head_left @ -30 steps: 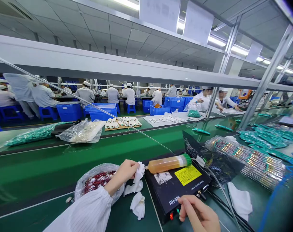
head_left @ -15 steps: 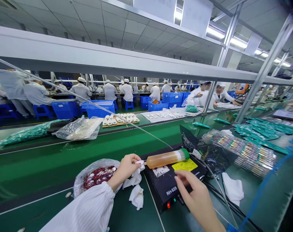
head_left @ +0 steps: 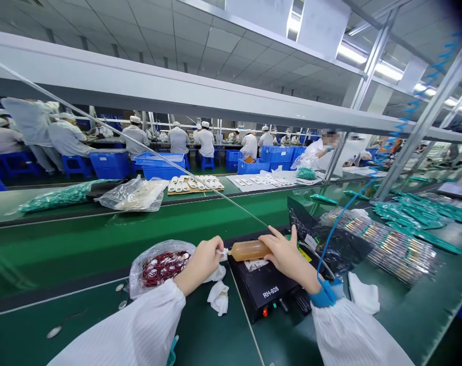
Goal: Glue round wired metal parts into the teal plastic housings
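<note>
A green workbench (head_left: 63,259) carries an RH-928 dispenser (head_left: 263,290) and white cloths (head_left: 218,298).

Big factory room w/ grey ceiling panels (head_left: 215,40) and long fluorescent lights (head_left: 368,56). Behind white shelf (head_left: 101,81) on metal posts (head_left: 425,117) are many workers in white (head_left: 177,140), blue stools (head_left: 73,165), blue crates (head_left: 277,155), approx. green floor (head_left: 215,170).

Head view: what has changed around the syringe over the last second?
The right hand moved up from the front of the black RH-928 dispenser and now grasps the rear of the amber syringe, hiding its green cap. The left hand stayed at the syringe's tip with the white wipe. The bag of red parts stayed beside it.
</note>
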Demonstrator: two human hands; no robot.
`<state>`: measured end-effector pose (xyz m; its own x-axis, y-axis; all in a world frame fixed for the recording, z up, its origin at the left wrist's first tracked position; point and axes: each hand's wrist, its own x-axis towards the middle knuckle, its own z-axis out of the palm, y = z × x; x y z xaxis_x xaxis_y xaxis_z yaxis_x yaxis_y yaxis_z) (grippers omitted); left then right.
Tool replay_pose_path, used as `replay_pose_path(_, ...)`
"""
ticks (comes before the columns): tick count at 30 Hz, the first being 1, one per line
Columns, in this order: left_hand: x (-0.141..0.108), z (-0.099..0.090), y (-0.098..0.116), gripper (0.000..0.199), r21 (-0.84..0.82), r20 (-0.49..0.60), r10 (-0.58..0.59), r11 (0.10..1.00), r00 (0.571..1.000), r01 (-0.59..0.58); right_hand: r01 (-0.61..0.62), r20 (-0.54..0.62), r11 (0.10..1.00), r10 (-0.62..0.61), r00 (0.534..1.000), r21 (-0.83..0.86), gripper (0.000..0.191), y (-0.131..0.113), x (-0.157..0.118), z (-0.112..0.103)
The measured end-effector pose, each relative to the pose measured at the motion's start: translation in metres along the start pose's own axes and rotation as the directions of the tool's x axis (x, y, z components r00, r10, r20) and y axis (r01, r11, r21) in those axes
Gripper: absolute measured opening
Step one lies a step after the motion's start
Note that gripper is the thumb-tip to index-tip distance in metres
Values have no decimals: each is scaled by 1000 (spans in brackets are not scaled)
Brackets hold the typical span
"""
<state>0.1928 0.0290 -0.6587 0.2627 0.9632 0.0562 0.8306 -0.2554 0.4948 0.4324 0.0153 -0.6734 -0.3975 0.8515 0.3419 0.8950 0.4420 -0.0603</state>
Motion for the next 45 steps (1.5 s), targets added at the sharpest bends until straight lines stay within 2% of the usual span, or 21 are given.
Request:
replay_pose_path(6, 6, -7, 4, 24, 73, 65, -15, 997, 998, 10, 6, -63, 1000, -6, 998, -1, 46, 6, -8, 11)
replay_pose_path(11, 1, -31, -8, 25, 108, 35, -85, 991, 996, 81, -9, -118, 1000, 10, 993, 2, 48, 9, -13, 22)
replay_pose_path(15, -12, -47, -12, 23, 64, 39, -115, 992, 993, 112, -26, -148, 999, 32, 989, 36, 47, 10, -14, 28)
replay_pose_path(20, -10, -36, -6, 22, -62, 85, -104, 992, 991, 109, -32, -157, 997, 41, 987, 64, 47, 10, -15, 30)
replay_pose_path(24, 1, -23, -5, 23, -132, 171, -81, 986, 982, 104, -33, -162, 997, 43, 986, 64, 48, 11, -16, 32)
replay_pose_path(31, 8, -7, -8, 26, -97, 212, -100, 988, 972, 122, -32, -160, 997, 42, 986, 70, 47, 12, -17, 33)
replay_pose_path(37, 1, -9, 5, 25, 43, 130, -74, 997, 989, 68, -26, -150, 997, 37, 988, 71, 45, 10, -19, 28)
replay_pose_path(41, -14, -25, 11, 22, 118, 59, -44, 992, 997, 36, -36, -151, 997, 45, 987, 66, 46, 12, -18, 30)
replay_pose_path(45, -30, -41, 6, 12, 80, -19, -41, 996, 999, 43, -46, -159, 997, 56, 986, 65, 48, 15, -17, 36)
